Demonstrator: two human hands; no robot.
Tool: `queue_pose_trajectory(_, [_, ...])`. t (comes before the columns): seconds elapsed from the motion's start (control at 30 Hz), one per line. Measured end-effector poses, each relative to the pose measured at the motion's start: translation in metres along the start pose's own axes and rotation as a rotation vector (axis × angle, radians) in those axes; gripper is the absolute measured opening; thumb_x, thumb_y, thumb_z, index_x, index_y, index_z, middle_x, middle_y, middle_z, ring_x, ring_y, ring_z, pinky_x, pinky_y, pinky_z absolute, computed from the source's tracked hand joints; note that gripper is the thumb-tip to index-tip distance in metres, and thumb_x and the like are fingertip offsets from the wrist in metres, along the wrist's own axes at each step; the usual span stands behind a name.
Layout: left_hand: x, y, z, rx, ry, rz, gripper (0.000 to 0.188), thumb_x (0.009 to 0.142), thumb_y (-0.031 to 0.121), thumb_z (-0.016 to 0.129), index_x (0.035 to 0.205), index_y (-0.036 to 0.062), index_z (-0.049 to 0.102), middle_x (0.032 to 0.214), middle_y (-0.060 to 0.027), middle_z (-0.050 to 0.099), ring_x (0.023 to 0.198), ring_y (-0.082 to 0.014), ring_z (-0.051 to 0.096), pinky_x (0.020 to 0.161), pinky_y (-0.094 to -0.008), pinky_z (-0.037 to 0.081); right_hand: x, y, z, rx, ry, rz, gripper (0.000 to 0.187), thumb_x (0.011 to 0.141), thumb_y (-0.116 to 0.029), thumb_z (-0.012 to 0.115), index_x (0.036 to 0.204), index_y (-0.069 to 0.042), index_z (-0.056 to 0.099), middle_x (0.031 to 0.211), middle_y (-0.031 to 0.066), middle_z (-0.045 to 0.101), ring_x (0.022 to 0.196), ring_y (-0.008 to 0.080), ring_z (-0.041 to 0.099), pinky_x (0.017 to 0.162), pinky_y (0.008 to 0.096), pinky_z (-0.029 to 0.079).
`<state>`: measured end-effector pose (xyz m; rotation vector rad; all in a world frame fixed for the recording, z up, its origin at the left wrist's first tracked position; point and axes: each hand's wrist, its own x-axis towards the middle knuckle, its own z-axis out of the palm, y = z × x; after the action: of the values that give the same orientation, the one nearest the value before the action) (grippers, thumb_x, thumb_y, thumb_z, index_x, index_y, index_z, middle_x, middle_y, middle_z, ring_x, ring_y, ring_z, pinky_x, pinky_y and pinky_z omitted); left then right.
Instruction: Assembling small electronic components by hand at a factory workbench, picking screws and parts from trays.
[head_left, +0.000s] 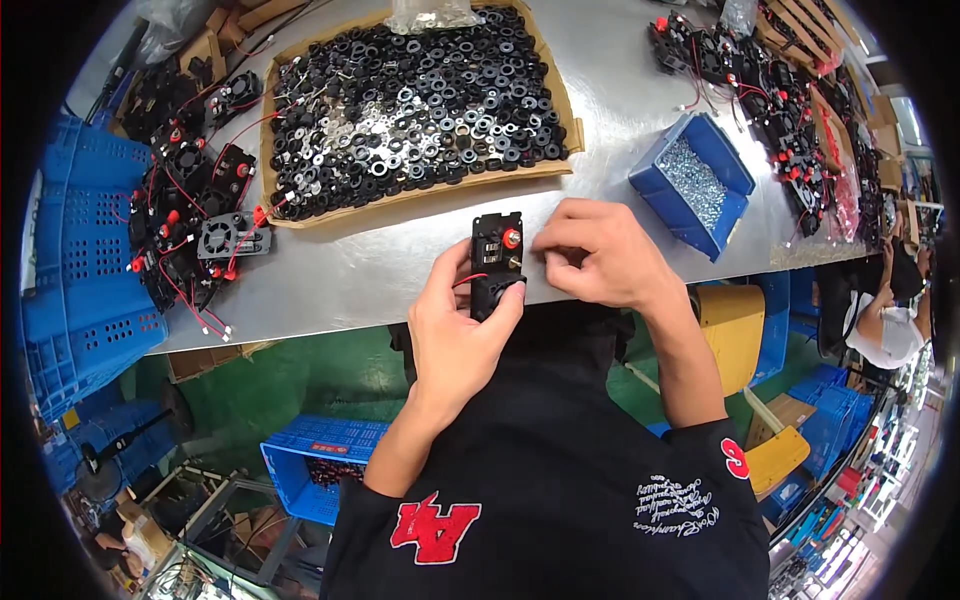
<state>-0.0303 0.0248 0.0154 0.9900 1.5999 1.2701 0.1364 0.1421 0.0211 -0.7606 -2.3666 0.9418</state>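
Observation:
In my left hand (460, 325) is a small black fan assembly (490, 240) with a red-and-brass terminal on its face and a thin red wire at its side. The fingers wrap round its lower part, and its upper end stands out over the table's front edge. Just right of the assembly, my right hand (600, 255) has its thumb and fingertips drawn together. Whatever sits between those fingertips, if anything, is too small to make out. Beyond both hands lies a shallow cardboard tray (430, 185) heaped with black rings and shiny metal washers.
A blue bin (735, 225) of small metal screws stands right of my right hand. Fan assemblies with red wires (235, 235) pile up at left beside a blue crate (100, 180); more assemblies (770, 110) line the far right. A yellow chair (725, 335) stands below the table.

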Motion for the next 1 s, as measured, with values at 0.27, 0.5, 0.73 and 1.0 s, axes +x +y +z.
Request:
queue_pose_trajectory(0.27, [-0.004,-0.002,0.004,-0.027,0.028,0.016,0.053,0.077,0.007,0.076,0.124,-0.0062,0.053,0.106,-0.0186,0.068,0.09,-0.0196,0.069,0.076,-0.0307,0.056,-0.014,-0.025,0.005,0.251,0.173,0.239,0.017,0.077,0.002,0.066,0.092,0.0,0.073,0.084,0.0093,0.069,0.066,0.0129,0.063,0.057,0.0265,0.05])
queue_pose_trajectory(0.5, [-0.006,-0.004,0.015,0.271,0.222,0.32,0.052,0.074,0.005,0.078,0.12,-0.0045,0.057,0.097,-0.0157,0.067,0.078,-0.0233,0.07,0.067,-0.0311,0.056,-0.022,-0.044,0.04,0.695,0.389,0.507,0.016,0.085,0.002,0.068,0.1,0.004,0.072,0.09,0.0099,0.069,0.079,0.0116,0.063,0.067,0.0226,0.049])
queue_pose_trajectory(0.73, [-0.005,-0.002,0.017,0.558,0.333,0.56,0.055,0.072,0.004,0.08,0.122,-0.0018,0.058,0.092,-0.0125,0.067,0.073,-0.0199,0.068,0.062,-0.0281,0.056,-0.026,-0.041,0.06,0.622,0.541,0.367,0.015,0.088,0.0,0.067,0.101,0.006,0.071,0.093,0.01,0.068,0.08,0.0119,0.062,0.068,0.0231,0.05])
queue_pose_trajectory(1.0, [-0.003,-0.005,0.014,0.56,0.337,0.609,0.055,0.071,0.004,0.081,0.121,-0.0007,0.059,0.09,-0.0112,0.066,0.069,-0.02,0.066,0.06,-0.0285,0.053,-0.024,-0.044,0.064,0.475,0.56,0.325,0.015,0.09,-0.002,0.065,0.102,0.006,0.069,0.094,0.0116,0.068,0.081,0.0144,0.063,0.071,0.0257,0.05])
